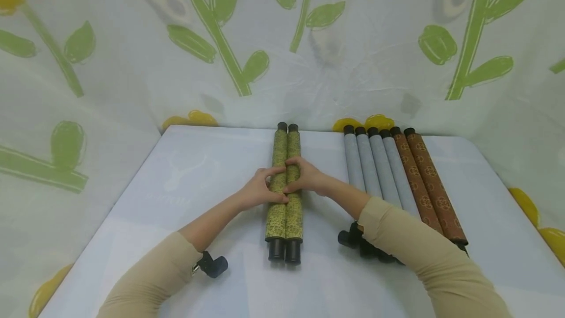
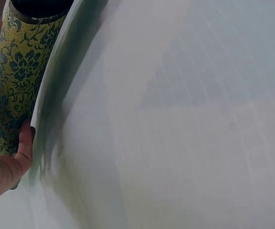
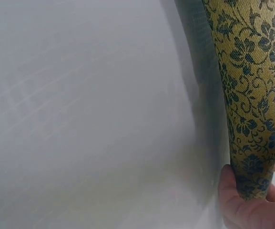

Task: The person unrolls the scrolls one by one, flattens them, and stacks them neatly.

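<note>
Two yellow-green scroll rolls with a dark floral pattern and black end knobs lie side by side, lengthwise on the white table. My left hand [image 1: 257,191] grips the left yellow scroll [image 1: 276,220] near its middle, thumb and fingers apart across it. My right hand [image 1: 309,178] holds the right yellow scroll [image 1: 293,220] at about the same height, and the fingertips of both hands meet near the seam. The left wrist view shows the yellow scroll [image 2: 25,67] with my left hand [image 2: 8,167] around it. In the right wrist view, my right hand [image 3: 251,205] holds the yellow scroll [image 3: 251,95].
To the right lie several pale grey scrolls [image 1: 354,158] in a row, then two brown scrolls [image 1: 430,175] with a flower pattern. My right forearm passes over their near part. The white table [image 1: 176,195] meets a leaf-printed curtain [image 1: 282,87] at the back.
</note>
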Demonstrator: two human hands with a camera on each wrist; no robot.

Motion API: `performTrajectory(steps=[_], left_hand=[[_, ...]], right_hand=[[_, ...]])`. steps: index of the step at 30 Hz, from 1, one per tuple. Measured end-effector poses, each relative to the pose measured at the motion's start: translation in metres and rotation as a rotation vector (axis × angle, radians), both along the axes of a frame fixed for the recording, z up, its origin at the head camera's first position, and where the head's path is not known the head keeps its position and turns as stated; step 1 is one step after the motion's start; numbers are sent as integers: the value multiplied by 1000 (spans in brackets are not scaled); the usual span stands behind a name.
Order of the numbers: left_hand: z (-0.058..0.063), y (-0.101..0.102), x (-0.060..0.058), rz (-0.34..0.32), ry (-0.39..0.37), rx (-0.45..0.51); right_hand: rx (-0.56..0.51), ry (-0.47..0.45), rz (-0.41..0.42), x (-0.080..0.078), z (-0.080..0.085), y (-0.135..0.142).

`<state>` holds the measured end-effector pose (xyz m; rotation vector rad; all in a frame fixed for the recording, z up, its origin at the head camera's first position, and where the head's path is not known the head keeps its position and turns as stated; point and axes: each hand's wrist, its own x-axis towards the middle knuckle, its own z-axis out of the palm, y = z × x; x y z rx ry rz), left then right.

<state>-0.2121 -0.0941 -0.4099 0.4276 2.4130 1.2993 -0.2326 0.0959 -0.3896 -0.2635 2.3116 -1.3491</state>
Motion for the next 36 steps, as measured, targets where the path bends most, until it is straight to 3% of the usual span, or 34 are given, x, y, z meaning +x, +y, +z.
performTrajectory(steps=[13, 21, 36], left_hand=[[4, -25, -7, -26, 7, -17], [0, -42, -11, -36, 49, -19], [-3, -67, -18, 34, 60, -31]], right_hand=[[-39, 5, -33, -3, -3, -27], [-53, 16, -34, -6, -7, -43], [-62, 35, -14, -20, -16, -72]])
